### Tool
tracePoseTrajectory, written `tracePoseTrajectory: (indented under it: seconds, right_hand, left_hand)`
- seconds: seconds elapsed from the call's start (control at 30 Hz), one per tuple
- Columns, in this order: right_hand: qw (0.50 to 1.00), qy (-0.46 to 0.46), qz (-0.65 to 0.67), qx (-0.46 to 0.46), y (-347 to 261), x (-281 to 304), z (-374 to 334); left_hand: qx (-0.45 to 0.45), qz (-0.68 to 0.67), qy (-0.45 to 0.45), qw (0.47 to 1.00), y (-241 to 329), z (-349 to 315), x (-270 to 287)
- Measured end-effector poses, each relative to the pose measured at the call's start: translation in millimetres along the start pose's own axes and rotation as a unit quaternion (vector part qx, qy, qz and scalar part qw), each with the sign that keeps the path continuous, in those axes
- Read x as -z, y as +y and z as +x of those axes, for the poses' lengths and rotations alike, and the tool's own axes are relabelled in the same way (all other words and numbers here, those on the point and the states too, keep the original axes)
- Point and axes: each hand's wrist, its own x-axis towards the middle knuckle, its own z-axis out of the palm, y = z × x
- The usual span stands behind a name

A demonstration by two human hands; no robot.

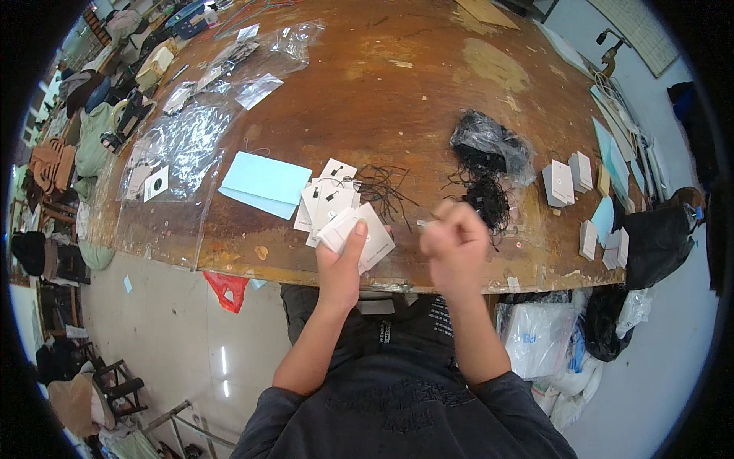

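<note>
My left hand (341,264) is closed around a small stack of white hang tags (375,243), thumb on top. Just beyond it, more white tags with black string loops (333,200) lie spread on the table, their cords (386,190) trailing right. My right hand (456,241) is raised to the right of the stack, apart from it. Its fingers are curled together and blurred, so anything pinched in them cannot be made out. Near that hand lies a bundle of black strings (486,200), beside a clear plastic bag (492,145) with more black strings.
A folded light blue paper (265,183) lies left of the tags. Clear plastic bags (187,141) cover the table's left side. Several stacks of white tags (559,183) stand at the right, near a black bag (659,243). The worn wooden table's (367,92) near edge runs below my hands.
</note>
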Motion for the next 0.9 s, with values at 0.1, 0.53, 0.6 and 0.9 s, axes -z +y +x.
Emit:
tracePoseTrajectory:
  seconds: [0.1,0.53,0.6,0.9]
  right_hand:
    - [0.984,-0.008,-0.162,-0.075,11,-23,-11]
    - [0.957,-0.052,-0.286,0.012,22,-40,-14]
    - [0.968,-0.042,-0.245,-0.005,26,-40,-16]
    - [0.964,-0.017,-0.264,0.005,31,-39,-15]
  left_hand:
    - [-0.059,0.063,0.028,0.996,-1,-1,5]
    - [-0.197,0.224,0.008,0.955,4,-5,12]
    - [-0.209,0.228,0.021,0.951,1,-3,12]
    - [-0.18,0.242,0.057,0.952,4,-7,13]
